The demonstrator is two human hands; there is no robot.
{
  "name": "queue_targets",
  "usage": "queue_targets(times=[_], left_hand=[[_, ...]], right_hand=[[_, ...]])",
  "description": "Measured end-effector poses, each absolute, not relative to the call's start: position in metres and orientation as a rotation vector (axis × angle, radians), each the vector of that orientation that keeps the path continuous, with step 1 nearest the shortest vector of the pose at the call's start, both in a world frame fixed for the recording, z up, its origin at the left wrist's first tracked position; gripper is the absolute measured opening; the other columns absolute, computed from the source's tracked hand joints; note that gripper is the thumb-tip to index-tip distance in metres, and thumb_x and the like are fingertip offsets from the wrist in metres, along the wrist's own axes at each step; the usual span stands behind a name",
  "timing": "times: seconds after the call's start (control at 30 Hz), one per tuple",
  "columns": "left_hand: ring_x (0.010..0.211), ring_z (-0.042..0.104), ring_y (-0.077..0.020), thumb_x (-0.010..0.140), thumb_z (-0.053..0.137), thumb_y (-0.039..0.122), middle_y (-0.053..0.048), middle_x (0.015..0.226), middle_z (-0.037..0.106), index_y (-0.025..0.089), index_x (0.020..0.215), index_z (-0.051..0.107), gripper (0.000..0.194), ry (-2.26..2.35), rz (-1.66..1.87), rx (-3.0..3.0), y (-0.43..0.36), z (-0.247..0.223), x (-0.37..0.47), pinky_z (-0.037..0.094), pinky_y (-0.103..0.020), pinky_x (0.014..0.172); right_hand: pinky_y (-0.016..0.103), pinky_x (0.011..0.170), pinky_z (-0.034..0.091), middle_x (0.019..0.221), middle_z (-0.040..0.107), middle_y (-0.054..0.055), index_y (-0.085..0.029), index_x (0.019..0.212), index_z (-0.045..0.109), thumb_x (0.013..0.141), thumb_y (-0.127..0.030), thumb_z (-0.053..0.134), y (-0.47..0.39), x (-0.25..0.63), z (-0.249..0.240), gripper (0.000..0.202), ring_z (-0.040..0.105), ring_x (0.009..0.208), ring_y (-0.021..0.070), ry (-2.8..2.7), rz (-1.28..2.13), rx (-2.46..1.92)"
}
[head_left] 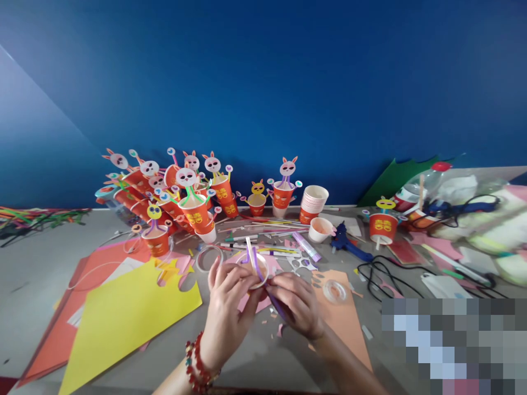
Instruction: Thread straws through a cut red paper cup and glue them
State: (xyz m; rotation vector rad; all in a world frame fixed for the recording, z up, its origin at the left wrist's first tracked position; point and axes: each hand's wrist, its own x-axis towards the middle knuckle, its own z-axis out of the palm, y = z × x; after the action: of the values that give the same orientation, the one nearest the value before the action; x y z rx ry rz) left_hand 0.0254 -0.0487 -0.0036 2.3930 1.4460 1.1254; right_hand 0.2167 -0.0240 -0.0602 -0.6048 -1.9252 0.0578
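Note:
Between my two hands is a paper cup [260,267], its rim facing up toward me. My left hand [233,293] grips the cup's left side with fingers curled over the rim, and a red beaded bracelet circles that wrist. A purple pipe cleaner [260,265] stands at the cup's mouth beside a white stick [250,253]. At the right edge of the cup, my right hand [296,302] pinches a purple strip that runs below its fingers. Whether that strip is part of the same pipe cleaner I cannot tell.
Red cups with rabbit faces [193,211] crowd the back left. Stacked cups [315,203] stand behind my hands. A blue glue gun [349,244] with a looping black cord lies to the right. Yellow paper [132,323] covers the left; peach paper [346,323] lies right, holding a tape roll [335,291].

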Motion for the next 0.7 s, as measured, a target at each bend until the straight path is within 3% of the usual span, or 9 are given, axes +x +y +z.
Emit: queue_targets(times=[0.2,0.47,0.7], left_hand=[[0.091,0.06,-0.0227,0.092,0.059,0.017,-0.001,0.084,0.072,0.025,0.088,0.068,0.012,1.433,1.179,2.344,-0.05,0.004,0.031,0.028,-0.054,0.11],[0.089,0.061,-0.0192,0.091,0.06,0.014,0.002,0.082,0.071,0.025,0.086,0.067,0.014,1.392,1.209,2.322,-0.05,0.011,0.031,0.03,-0.051,0.11],[0.1,0.064,-0.0197,0.093,0.059,0.016,0.001,0.097,0.076,0.026,0.089,0.067,0.013,1.382,1.214,2.347,-0.049,0.011,0.032,0.021,-0.057,0.116]], right_hand=[[0.037,0.077,0.06,0.096,0.074,0.01,-0.02,0.118,0.065,0.094,-0.01,0.054,-0.022,0.214,-0.056,0.028,0.071,0.086,0.0216,-1.897,0.076,-0.574],[0.036,0.076,0.06,0.095,0.073,0.01,-0.019,0.115,0.066,0.094,-0.01,0.056,-0.021,0.213,-0.056,0.025,0.07,0.086,0.0207,-1.86,0.107,-0.6],[0.037,0.075,0.06,0.093,0.074,0.011,-0.016,0.112,0.067,0.089,-0.005,0.06,-0.019,0.213,-0.058,0.026,0.068,0.085,0.0215,-1.857,0.077,-0.567]])
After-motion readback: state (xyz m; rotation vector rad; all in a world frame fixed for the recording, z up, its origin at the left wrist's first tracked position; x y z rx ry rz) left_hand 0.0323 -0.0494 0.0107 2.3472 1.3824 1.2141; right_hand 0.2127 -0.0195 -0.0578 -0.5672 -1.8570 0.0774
